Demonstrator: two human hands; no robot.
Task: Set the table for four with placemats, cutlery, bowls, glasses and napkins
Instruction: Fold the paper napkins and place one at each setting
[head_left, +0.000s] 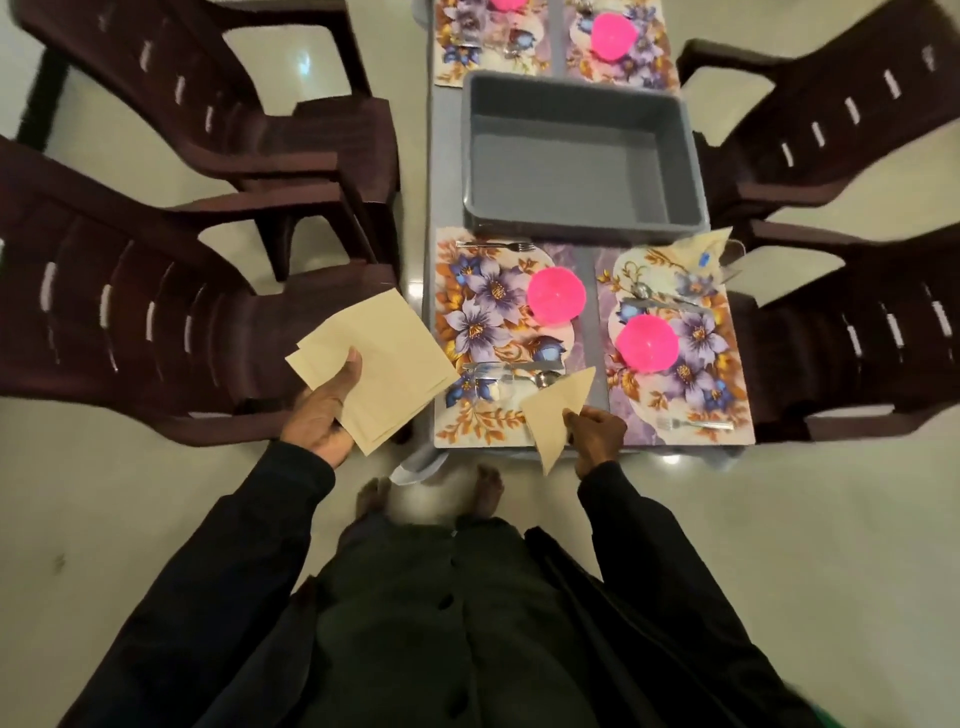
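My left hand (323, 410) holds a stack of beige napkins (387, 358) off the table's left side, thumb on top. A folded triangular napkin (557, 410) is pinched by my right hand (597, 428) over the near edge of the near-left floral placemat (478, 306). That mat carries a pink bowl (556, 296), a fork (493, 244), a knife and spoon (519, 370) and a clear glass (501, 387). The near-right placemat (727, 358) has a pink bowl (647, 343), cutlery (665, 300), a fork (693, 424) and a folded napkin (704, 247). Two far placemats hold pink bowls (613, 34).
An empty grey tub (582, 156) sits mid-table between the near and far settings. Dark brown plastic chairs stand left (156, 312) and right (857, 338) of the narrow table. My bare feet (431, 496) are on the pale floor at the table's near end.
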